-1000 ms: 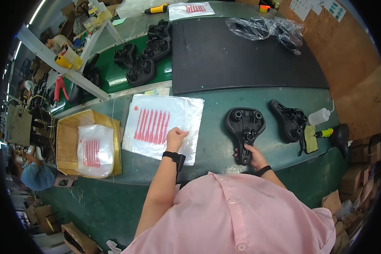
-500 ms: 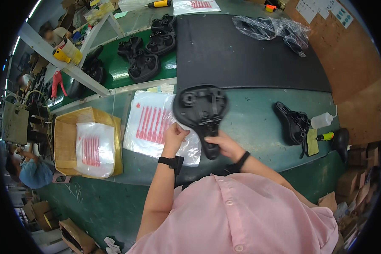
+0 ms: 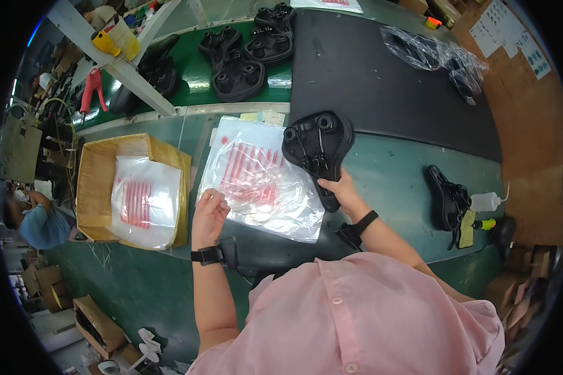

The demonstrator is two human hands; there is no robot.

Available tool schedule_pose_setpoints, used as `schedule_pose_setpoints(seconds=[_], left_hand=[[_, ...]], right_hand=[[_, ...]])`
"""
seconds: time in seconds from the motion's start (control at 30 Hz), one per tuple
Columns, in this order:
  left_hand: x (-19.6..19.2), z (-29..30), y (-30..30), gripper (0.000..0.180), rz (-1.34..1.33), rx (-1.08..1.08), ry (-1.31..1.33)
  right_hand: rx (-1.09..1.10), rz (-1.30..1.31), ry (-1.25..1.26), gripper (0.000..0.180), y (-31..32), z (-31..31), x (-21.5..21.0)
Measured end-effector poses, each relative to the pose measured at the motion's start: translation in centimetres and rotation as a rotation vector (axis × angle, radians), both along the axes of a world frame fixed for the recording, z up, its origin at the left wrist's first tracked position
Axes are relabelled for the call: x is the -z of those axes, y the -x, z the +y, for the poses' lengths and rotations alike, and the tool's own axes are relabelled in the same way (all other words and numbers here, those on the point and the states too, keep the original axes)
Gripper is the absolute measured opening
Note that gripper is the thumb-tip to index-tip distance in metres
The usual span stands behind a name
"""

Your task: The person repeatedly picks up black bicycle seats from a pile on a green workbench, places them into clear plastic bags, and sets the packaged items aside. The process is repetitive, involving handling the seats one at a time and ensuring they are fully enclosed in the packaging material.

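My right hand grips the narrow nose of a black bicycle saddle. The saddle is held underside up, its wide end pointing away from me, showing two round springs and metal rails. It is over the right edge of a stack of clear plastic bags with red printed stripes; the top bag is wrinkled. At the near left corner of that stack is my left hand, its fingers curled closed. Whether they pinch the thin film cannot be made out.
A yellow box with more bags stands left. Several saddles lie on the green surface beyond. On the right are another saddle, a white squeeze bottle and a cloth. A plastic-wrapped saddle rests on a black mat.
My left hand has moved left across the bags to their near left corner, and the top bag looks more wrinkled. The saddle has turned slightly in my right hand. The whole view has shifted.
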State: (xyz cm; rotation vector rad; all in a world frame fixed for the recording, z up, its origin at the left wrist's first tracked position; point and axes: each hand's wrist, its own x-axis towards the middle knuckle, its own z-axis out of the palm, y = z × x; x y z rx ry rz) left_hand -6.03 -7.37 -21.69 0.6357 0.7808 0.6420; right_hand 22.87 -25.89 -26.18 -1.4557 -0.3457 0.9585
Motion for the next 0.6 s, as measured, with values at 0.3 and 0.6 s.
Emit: schedule_pose_setpoints(seconds=[0.3,0.6], left_hand=[[1.2,-0.9,-5.1,0.025,0.279,-0.097,-0.228],[-6.9,-6.5,-6.4,0.021,0.453,0.520,-1.433]], right_hand=[[-0.483,-1.046,0.086,0.054,2.8,-0.6,-6.9],[-0.549,-0.187,0.262,0.057,3.9,2.0,-6.5]])
